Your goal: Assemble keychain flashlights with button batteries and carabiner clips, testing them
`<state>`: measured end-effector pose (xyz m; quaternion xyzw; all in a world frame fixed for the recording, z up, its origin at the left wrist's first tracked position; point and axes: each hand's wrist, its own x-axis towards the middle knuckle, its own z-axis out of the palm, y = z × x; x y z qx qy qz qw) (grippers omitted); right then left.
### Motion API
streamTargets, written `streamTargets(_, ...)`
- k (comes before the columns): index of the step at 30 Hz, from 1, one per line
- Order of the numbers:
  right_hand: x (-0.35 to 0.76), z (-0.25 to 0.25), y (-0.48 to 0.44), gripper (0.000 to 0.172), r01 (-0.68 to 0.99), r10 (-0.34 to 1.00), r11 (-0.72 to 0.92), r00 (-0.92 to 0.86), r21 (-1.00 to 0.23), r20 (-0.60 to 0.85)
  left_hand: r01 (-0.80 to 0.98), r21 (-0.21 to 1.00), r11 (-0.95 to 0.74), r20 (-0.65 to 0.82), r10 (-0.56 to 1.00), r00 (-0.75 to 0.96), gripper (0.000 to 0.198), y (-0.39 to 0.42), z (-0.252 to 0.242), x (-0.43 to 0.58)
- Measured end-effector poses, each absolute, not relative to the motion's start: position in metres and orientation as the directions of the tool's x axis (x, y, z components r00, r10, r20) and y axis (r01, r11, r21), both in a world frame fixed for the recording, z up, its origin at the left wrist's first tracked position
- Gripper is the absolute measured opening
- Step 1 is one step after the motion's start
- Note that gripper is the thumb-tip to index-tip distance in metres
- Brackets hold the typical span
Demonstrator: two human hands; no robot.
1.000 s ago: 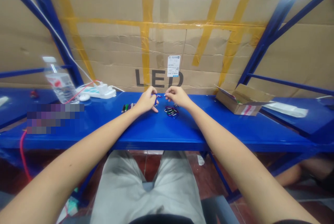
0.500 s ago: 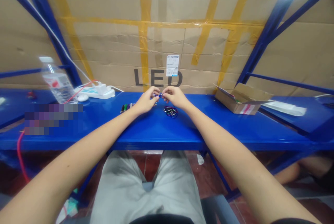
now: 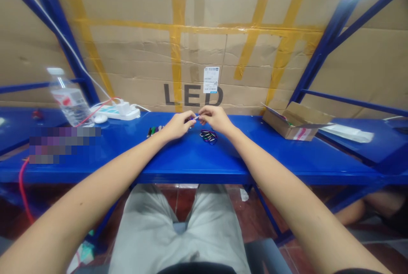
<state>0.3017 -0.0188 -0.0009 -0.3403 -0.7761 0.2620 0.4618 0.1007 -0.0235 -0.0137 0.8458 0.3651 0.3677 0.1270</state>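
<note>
My left hand and my right hand meet over the far middle of the blue metal shelf. Both pinch a small purple and silver clip-like piece held between their fingertips. It is too small to name exactly. Just under my right hand lies a small heap of coloured clips. A short row of several small coloured pieces lies to the left of my left hand.
A plastic water bottle and a white power strip with a red cable stand at the back left. An open cardboard box sits at the right. Taped cardboard marked LED walls the back. Another person's leg shows low right.
My hands have drawn closer together until their fingertips meet on the small piece. The view has shifted slightly.
</note>
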Motion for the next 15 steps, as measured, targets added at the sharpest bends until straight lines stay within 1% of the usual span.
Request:
streamTargets(2,0.3022,0.0011,-0.0213,0.002,0.334,0.767,0.636,-0.366,-0.695,0.527,0.535,0.452,-0.714,0.554,0.694,0.459,0.016,-0.0252,-0.0138,0.1021)
streamTargets(4,0.3025,0.0018,-0.0220,0.004,0.358,0.763,0.643,-0.372,-0.677,0.528,0.571,0.415,-0.708,0.559,0.694,0.454,0.019,-0.0245,-0.0138,0.1053)
streamTargets(6,0.3029,0.0020,-0.0217,0.006,0.381,0.761,0.648,-0.368,-0.660,0.535,0.609,0.377,-0.698,0.535,0.701,0.472,0.027,-0.0224,-0.0141,0.1088)
streamTargets(8,0.3036,0.0021,-0.0216,0.008,0.431,0.747,0.664,-0.383,-0.611,0.543,0.644,0.327,-0.691,0.517,0.701,0.491,0.030,-0.0204,-0.0150,0.1109)
streamTargets(12,0.3042,0.0028,-0.0236,0.014,0.516,0.686,0.725,-0.481,-0.457,0.545,0.675,0.255,-0.692,0.499,0.692,0.521,0.020,-0.0224,-0.0182,0.1082)
streamTargets(13,0.3040,0.0029,-0.0243,0.015,0.520,0.678,0.732,-0.498,-0.439,0.541,0.673,0.231,-0.703,0.504,0.678,0.535,0.018,-0.0241,-0.0189,0.1069)
streamTargets(15,0.3035,0.0028,-0.0253,0.016,0.518,0.683,0.729,-0.509,-0.447,0.524,0.663,0.176,-0.728,0.530,0.638,0.559,0.016,-0.0274,-0.0199,0.1052)
